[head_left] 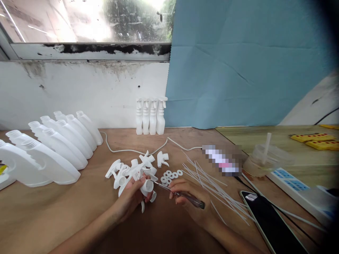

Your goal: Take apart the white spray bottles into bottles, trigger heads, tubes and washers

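Note:
My left hand (131,197) is closed around a white spray trigger head (147,187), its round cap opening turned to the right. My right hand (188,197) grips a thin metal tool with a clear handle (182,194), and its tip points into the cap opening. A heap of white trigger heads (132,168) lies just behind my left hand. Several small white ring washers (171,175) sit on the table between my hands and the heap. A loose fan of thin white dip tubes (209,180) lies to the right of my right hand.
Empty white bottles (53,148) lie in a row at the left. Several assembled spray bottles (150,116) stand at the wall. A white cable (127,150) crosses the table. At the right are a black phone (267,218), a plastic cup with straw (261,158), and a power strip (296,188).

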`<state>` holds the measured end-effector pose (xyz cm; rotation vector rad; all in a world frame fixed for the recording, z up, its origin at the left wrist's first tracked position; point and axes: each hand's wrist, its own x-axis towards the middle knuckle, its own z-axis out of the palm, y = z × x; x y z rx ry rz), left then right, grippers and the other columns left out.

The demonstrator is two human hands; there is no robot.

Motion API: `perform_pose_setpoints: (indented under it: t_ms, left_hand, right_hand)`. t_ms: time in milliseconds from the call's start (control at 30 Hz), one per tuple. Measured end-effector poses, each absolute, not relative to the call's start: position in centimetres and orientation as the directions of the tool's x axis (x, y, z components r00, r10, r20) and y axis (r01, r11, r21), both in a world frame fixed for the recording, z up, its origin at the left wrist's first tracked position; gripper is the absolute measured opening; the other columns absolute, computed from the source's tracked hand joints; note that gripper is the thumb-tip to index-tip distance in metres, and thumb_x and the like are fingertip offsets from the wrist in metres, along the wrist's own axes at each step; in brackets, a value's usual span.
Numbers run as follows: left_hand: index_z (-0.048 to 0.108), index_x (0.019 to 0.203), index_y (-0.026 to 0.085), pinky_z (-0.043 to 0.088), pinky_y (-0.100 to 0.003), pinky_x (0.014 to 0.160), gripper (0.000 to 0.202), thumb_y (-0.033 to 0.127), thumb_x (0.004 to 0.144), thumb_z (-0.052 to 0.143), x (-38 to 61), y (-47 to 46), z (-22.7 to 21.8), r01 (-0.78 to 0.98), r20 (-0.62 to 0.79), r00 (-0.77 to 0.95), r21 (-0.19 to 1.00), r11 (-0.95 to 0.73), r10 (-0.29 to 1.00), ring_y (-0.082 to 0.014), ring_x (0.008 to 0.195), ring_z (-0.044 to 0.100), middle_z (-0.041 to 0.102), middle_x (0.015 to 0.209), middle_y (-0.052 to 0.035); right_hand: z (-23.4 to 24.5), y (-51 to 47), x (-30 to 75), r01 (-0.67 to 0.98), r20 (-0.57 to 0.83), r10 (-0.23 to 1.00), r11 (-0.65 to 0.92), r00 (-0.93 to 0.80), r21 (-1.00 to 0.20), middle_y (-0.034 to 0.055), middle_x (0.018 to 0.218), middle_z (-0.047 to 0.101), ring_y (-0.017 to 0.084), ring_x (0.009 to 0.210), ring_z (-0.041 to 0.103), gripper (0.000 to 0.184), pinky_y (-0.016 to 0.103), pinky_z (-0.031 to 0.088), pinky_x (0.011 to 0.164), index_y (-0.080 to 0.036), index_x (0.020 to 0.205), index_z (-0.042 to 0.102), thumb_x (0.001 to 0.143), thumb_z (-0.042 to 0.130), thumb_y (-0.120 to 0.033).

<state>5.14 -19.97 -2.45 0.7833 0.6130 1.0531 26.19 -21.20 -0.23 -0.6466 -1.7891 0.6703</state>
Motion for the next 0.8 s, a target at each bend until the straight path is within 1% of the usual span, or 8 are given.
perform_pose_setpoints:
  t_ms: [100,200,333,500,533,600,700,800]
  left_hand:
    - [0.047,0.091,0.018,0.036,-0.023,0.051,0.025,0.040,0.087,0.056,5.2,-20.0,-2.5,-0.505,-0.086,0.377,0.815,0.283,0.922,-0.0090,0.051,0.045,0.052,0.068,0.0018]
    - [0.045,0.090,0.018,0.035,-0.023,0.050,0.026,0.043,0.088,0.053,5.3,-20.0,-2.4,-0.467,-0.104,0.378,0.837,0.286,0.920,-0.0100,0.049,0.045,0.051,0.060,0.0025]
    - [0.043,0.091,0.018,0.034,-0.021,0.049,0.031,0.045,0.084,0.056,5.4,-20.1,-2.6,-0.413,-0.121,0.343,0.872,0.265,0.932,-0.0099,0.050,0.047,0.053,0.060,0.0023]
    - [0.041,0.092,0.019,0.034,-0.021,0.047,0.036,0.050,0.083,0.057,5.5,-20.0,-3.2,-0.319,-0.083,0.280,0.932,0.174,0.956,-0.0102,0.050,0.047,0.052,0.057,0.0039]
    - [0.040,0.093,0.019,0.034,-0.021,0.047,0.036,0.050,0.083,0.056,5.5,-20.0,-3.2,-0.294,-0.083,0.283,0.941,0.169,0.956,-0.0099,0.048,0.046,0.052,0.056,0.0043]
    - [0.040,0.092,0.019,0.030,-0.021,0.042,0.037,0.051,0.083,0.055,5.4,-19.9,-3.0,-0.242,-0.096,0.310,0.954,0.176,0.946,-0.0089,0.042,0.042,0.051,0.054,0.0052]
    - [0.040,0.086,0.020,0.024,-0.020,0.038,0.037,0.053,0.081,0.054,5.4,-19.9,-2.7,-0.188,-0.105,0.398,0.963,0.194,0.911,-0.0075,0.036,0.036,0.048,0.050,0.0061]
    - [0.040,0.084,0.020,0.022,-0.020,0.037,0.034,0.050,0.081,0.055,5.5,-20.1,-2.8,-0.155,-0.133,0.458,0.962,0.227,0.879,-0.0060,0.035,0.034,0.047,0.051,0.0063]
  right_hand:
    - [-0.2,-21.2,26.1,0.170,0.672,0.661,0.743,-0.333,-0.647,0.0067,0.086,0.070,0.019,0.079,0.067,0.012,0.030,0.056,0.068,-0.021,0.097,0.066,0.088,0.058,-0.023]
    - [-0.3,-21.1,25.9,0.230,0.714,0.572,0.819,-0.404,-0.526,0.0064,0.088,0.070,0.017,0.078,0.068,0.018,0.028,0.056,0.068,-0.021,0.100,0.064,0.085,0.058,-0.012]
    - [-0.8,-20.9,25.6,0.255,0.750,0.487,0.874,-0.448,-0.415,0.0060,0.083,0.070,0.015,0.073,0.067,0.025,0.027,0.056,0.066,-0.021,0.104,0.061,0.084,0.055,-0.007]
    - [-0.8,-20.7,25.5,0.224,0.773,0.299,0.952,-0.559,-0.206,0.0086,0.081,0.071,0.017,0.070,0.066,0.028,0.028,0.055,0.062,-0.017,0.107,0.059,0.082,0.055,-0.005]
    - [-0.6,-20.8,25.5,0.226,0.764,0.337,0.941,-0.550,-0.252,0.0077,0.079,0.070,0.017,0.068,0.066,0.024,0.027,0.054,0.061,-0.018,0.102,0.060,0.082,0.054,-0.005]
    - [-0.2,-21.0,25.6,0.225,0.706,0.505,0.861,-0.497,-0.457,0.0044,0.071,0.068,0.015,0.061,0.063,0.016,0.026,0.052,0.058,-0.019,0.091,0.060,0.086,0.050,-0.009]
    - [0.1,-21.3,25.9,0.165,0.530,0.727,0.644,-0.437,-0.747,0.0006,0.060,0.063,0.012,0.051,0.059,0.019,0.024,0.049,0.053,-0.019,0.079,0.059,0.092,0.044,-0.019]
    - [0.0,-21.6,26.1,0.123,0.421,0.803,0.511,-0.422,-0.850,0.0006,0.057,0.060,0.010,0.046,0.056,0.027,0.022,0.046,0.047,-0.017,0.074,0.059,0.093,0.044,-0.028]
